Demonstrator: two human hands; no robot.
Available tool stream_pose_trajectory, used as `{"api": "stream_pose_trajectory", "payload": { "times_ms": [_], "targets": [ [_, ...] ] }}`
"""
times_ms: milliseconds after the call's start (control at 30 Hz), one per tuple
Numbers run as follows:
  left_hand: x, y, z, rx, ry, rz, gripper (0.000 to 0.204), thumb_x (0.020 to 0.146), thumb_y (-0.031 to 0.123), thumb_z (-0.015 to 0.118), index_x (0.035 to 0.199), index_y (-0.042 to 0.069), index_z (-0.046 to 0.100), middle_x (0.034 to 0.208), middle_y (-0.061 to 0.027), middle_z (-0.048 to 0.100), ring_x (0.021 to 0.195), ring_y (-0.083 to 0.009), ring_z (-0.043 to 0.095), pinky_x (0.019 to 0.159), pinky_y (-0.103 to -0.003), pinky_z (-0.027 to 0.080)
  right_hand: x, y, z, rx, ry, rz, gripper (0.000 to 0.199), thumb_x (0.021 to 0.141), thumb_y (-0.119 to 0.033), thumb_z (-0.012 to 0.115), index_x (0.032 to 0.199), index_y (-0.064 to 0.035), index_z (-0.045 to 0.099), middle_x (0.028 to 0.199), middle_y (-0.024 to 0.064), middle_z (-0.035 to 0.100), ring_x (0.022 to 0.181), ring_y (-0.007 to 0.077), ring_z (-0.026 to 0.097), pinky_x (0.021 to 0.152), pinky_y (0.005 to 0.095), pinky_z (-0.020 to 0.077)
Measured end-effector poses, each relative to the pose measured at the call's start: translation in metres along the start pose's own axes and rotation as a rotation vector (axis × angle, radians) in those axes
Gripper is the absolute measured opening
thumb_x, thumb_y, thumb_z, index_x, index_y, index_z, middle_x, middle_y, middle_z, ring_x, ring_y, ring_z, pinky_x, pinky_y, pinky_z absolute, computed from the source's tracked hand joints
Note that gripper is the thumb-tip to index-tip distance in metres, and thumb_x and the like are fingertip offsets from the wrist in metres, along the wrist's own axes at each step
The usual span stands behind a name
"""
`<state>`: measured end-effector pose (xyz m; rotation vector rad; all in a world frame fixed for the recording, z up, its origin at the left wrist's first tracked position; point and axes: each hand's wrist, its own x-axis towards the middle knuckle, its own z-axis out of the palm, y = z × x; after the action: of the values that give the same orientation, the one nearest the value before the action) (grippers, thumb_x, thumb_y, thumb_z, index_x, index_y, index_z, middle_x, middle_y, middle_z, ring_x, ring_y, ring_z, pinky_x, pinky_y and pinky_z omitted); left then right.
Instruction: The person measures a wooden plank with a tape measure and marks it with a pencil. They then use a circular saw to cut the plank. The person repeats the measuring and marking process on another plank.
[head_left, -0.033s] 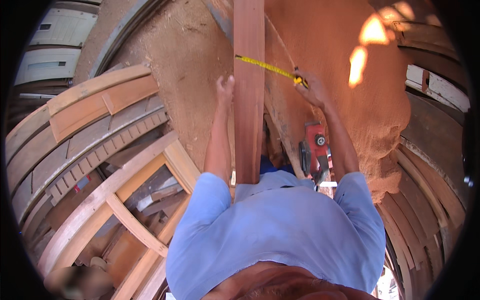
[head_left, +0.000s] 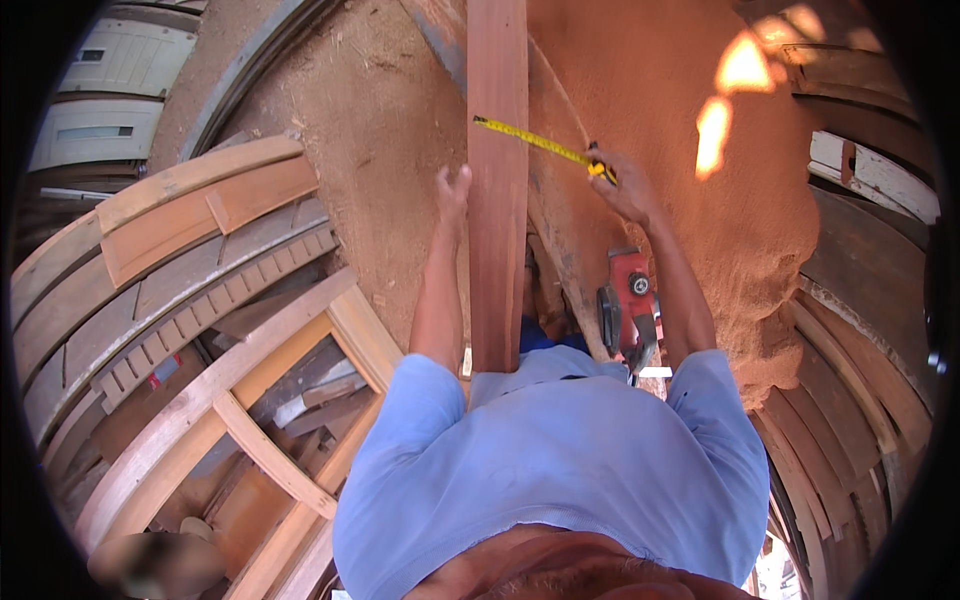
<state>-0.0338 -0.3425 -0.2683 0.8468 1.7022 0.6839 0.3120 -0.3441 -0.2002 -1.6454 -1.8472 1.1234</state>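
A long reddish-brown wooden board (head_left: 497, 260) runs away from my body, its near end against my waist. My right hand (head_left: 629, 190), to the right of the board, is closed around a yellow and black tape measure (head_left: 602, 172). The yellow blade (head_left: 540, 140) stretches leftward across the board's face, its hooked end near the left edge. At the board's left side, my left hand (head_left: 453, 192) has its fingers apart and holds nothing; I cannot tell whether it touches the board.
Close to my right forearm sits a red power tool (head_left: 632, 290) with a black knob. Wooden frames (head_left: 270, 435) and stacked timber (head_left: 170, 235) crowd the left. A large sawdust heap (head_left: 690, 250) spreads on the right, with more planks (head_left: 835, 400) beyond it.
The tape's hooked end has shifted slightly toward me and to the right across the board. My left hand has drawn back a little toward my body. The right hand still grips the tape measure.
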Motion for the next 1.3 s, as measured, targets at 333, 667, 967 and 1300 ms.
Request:
{"api": "stream_pose_trajectory", "payload": {
  "times_ms": [333, 667, 967, 1300],
  "targets": [
    [-0.009, -0.021, 0.003, 0.163, -0.152, 0.168, 0.066, 0.101, 0.052, 0.05, 0.135, -0.005, 0.057, 0.132, -0.0244, 0.063, 0.127, -0.0313, 0.058, 0.107, -0.037, 0.042, -0.061, -0.012, 0.0, 0.14, 0.057, 0.112, 0.045, 0.087, -0.023, 0.07, 0.129, -0.0088, 0.064, 0.105, 0.0171, 0.067, 0.101, 0.0287, 0.063, 0.092, 0.038, 0.049],
    [-0.102, -0.088, -0.081, 0.248, -0.25, 0.109, 0.063, 0.103, 0.047, 0.048, 0.141, -0.003, 0.052, 0.135, -0.0213, 0.063, 0.129, -0.0313, 0.057, 0.108, -0.039, 0.042, -0.069, -0.014, -0.028, -0.049, 0.217, 0.108, 0.045, 0.087, -0.024, 0.069, 0.129, -0.0072, 0.064, 0.114, 0.0185, 0.064, 0.108, 0.0326, 0.062, 0.097, 0.0401, 0.0477],
    [-0.264, -0.188, -0.09, 0.014, -0.343, -0.068, 0.082, 0.099, 0.062, 0.047, 0.151, 0.0, 0.041, 0.148, -0.0205, 0.051, 0.141, -0.0311, 0.044, 0.116, -0.039, 0.033, -0.015, -0.006, -0.047, -0.406, 0.264, 0.121, 0.045, 0.086, -0.026, 0.066, 0.128, -0.0094, 0.065, 0.111, 0.021, 0.063, 0.107, 0.0381, 0.061, 0.095, 0.0454, 0.0484],
    [-0.269, -0.187, -0.09, -0.027, -0.339, -0.169, 0.089, 0.096, 0.067, 0.05, 0.154, 0.001, 0.037, 0.153, -0.018, 0.046, 0.144, -0.0291, 0.039, 0.118, -0.038, 0.029, 0.033, 0.009, -0.033, -0.419, 0.237, 0.053, 0.043, 0.086, -0.027, 0.067, 0.125, -0.0075, 0.067, 0.114, 0.0214, 0.064, 0.107, 0.0383, 0.063, 0.093, 0.0459, 0.0506]
  ]
}}
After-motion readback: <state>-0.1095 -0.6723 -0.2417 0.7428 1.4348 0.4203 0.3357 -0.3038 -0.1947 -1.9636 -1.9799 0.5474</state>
